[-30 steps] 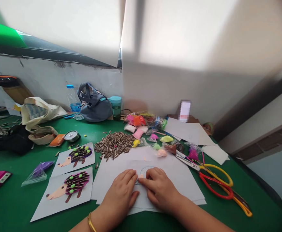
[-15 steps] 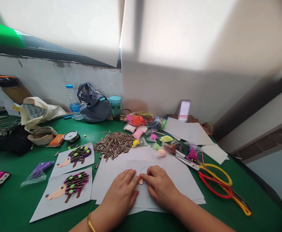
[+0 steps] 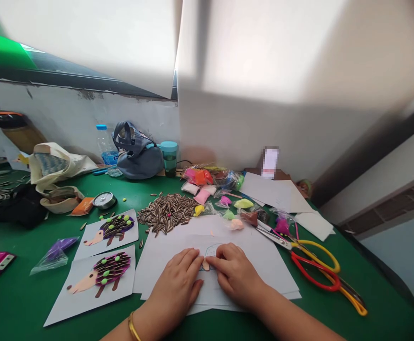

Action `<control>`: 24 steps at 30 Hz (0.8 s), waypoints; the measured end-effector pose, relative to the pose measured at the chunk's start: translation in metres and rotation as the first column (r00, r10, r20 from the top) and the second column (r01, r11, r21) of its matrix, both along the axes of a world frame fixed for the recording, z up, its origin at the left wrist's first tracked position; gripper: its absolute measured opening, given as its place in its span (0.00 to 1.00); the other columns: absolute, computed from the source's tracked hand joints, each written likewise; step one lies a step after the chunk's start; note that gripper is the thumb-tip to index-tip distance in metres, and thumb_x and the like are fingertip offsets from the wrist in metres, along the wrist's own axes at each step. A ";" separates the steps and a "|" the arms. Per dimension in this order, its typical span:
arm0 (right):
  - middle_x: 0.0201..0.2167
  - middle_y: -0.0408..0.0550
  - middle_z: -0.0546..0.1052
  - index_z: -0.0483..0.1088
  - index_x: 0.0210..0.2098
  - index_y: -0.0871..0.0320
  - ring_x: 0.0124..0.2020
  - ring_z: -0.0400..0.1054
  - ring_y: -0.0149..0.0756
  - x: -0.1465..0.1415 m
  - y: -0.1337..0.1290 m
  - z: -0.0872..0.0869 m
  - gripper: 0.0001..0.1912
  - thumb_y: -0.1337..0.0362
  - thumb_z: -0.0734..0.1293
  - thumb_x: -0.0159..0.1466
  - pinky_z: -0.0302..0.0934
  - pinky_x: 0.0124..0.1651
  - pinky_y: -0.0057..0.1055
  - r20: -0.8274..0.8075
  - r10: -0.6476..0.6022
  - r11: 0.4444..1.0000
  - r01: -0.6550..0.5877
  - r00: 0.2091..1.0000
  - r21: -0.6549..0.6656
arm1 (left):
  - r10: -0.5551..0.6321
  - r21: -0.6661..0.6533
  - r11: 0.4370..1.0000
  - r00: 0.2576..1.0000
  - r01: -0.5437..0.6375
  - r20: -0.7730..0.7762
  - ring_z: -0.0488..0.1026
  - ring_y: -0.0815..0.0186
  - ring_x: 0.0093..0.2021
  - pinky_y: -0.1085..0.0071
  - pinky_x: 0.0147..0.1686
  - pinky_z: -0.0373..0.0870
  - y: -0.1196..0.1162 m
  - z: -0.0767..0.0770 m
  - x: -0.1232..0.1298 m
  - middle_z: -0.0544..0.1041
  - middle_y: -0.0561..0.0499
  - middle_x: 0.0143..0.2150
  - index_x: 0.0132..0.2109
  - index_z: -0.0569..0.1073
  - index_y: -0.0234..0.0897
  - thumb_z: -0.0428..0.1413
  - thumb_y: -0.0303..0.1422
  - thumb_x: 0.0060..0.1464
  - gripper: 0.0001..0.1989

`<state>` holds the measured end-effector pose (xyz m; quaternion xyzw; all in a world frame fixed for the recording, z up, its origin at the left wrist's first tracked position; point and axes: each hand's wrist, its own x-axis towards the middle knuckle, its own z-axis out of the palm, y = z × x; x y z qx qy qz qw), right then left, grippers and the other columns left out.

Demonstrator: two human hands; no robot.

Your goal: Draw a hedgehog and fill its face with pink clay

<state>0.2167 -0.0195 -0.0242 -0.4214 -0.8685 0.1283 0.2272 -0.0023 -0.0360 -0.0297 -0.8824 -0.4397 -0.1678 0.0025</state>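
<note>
A small lump of peach modelling clay (image 3: 206,265) lies on a white sheet of paper (image 3: 167,241), over a blue pencil outline (image 3: 212,250) partly hidden by my fingers. My left hand (image 3: 178,279) rests on the sheet with its fingers stretched out, the index fingertip against the clay's left side. From the right, my right hand (image 3: 237,274) is curled, its index fingertip pressing on the clay; its thumb is mostly hidden. Two finished hedgehog pictures, a lower one (image 3: 100,275) and an upper one (image 3: 111,229), lie to the left, with seed spines and green clay dots.
Behind the paper is a heap of sunflower seeds (image 3: 167,212). Clay packets, including a peach lump (image 3: 237,224), lie to its right. Scissors with red and yellow handles (image 3: 315,265) lie at the right. A round tin (image 3: 104,200), a blue bag (image 3: 139,156) and a cup (image 3: 169,156) stand farther back.
My fingertips have shifted very slightly on the peach clay, which looks a little more rounded at its lower end. Everything else stays in place.
</note>
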 end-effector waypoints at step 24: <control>0.36 0.48 0.68 0.72 0.51 0.52 0.37 0.60 0.39 0.009 -0.005 0.000 0.26 0.75 0.62 0.55 0.55 0.41 0.37 -0.021 0.068 0.998 -0.067 0.997 0.011 | 0.006 -0.054 0.999 0.999 -0.004 0.031 0.69 0.52 0.59 0.52 0.58 0.69 -0.001 0.002 0.001 0.72 0.42 0.60 0.58 0.69 0.37 0.56 0.28 0.55 0.23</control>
